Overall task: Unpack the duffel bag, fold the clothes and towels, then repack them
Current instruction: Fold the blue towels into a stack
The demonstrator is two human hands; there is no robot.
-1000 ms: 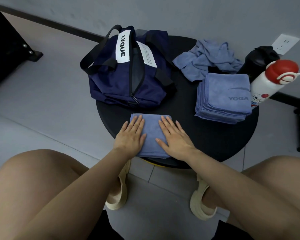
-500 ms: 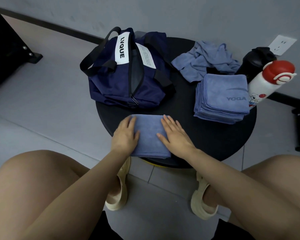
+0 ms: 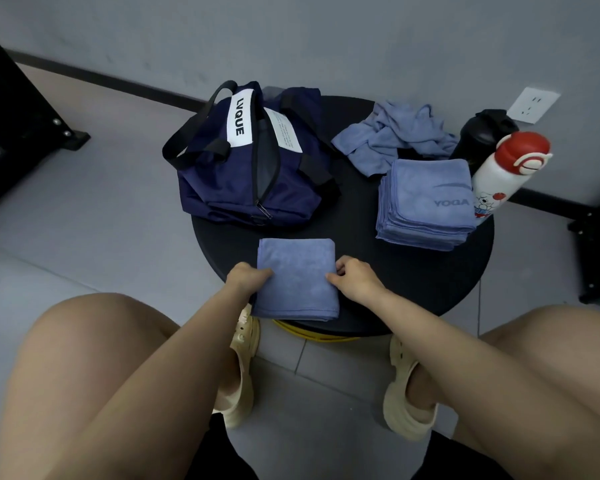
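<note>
At the near edge of the round black table, I see the folded blue towel. My left hand and right hand pinch its side edges.

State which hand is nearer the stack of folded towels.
Right. The right hand grips the folded towel nearer the stack; the left hand grips the towel's far side.

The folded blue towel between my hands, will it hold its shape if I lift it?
Probably not: the folded towel looks soft and floppy, so its layers may sag open. It likely weighs little. Both hands grip its side edges, which should help.
</note>
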